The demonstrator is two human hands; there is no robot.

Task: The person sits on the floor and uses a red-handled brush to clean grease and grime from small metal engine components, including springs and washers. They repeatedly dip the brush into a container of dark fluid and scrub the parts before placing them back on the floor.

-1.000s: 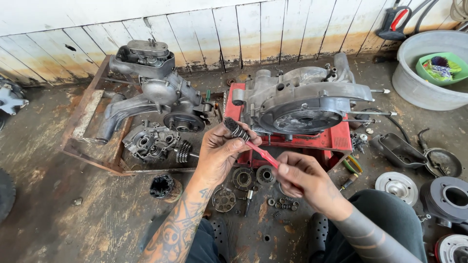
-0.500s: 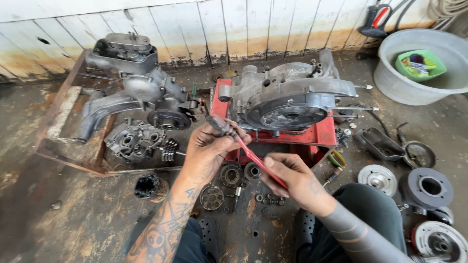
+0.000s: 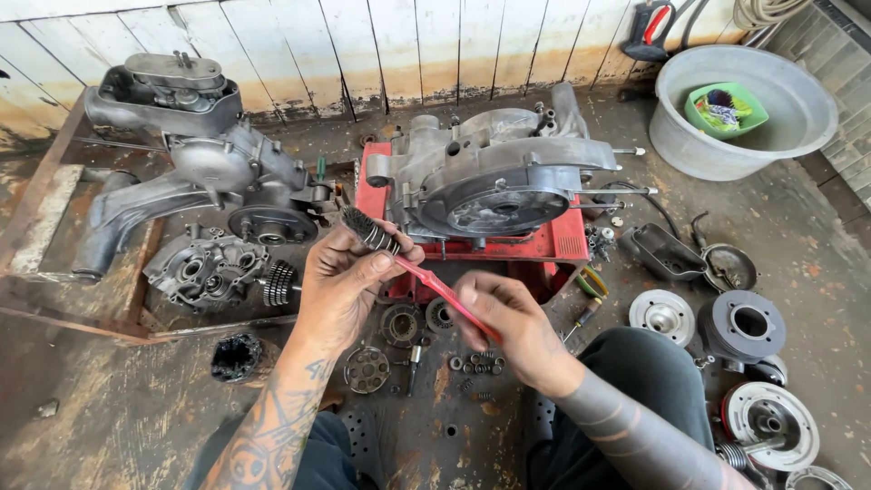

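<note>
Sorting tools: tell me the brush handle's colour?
Red; the brush handle shows clearly in the head view.

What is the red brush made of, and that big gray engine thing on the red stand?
The red brush in the right hand looks like plastic: its handle is smooth, bright and evenly colored. Its bristles are too small to judge. The engine case looks like cast metal, probably aluminum: dull gray, matte and grimy. The left hand holds a dark ribbed part, likely steel.

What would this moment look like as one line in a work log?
left hand: holds dark spring-like part | right hand: holds red-handled brush against it | behind: engine case on red stand
</note>
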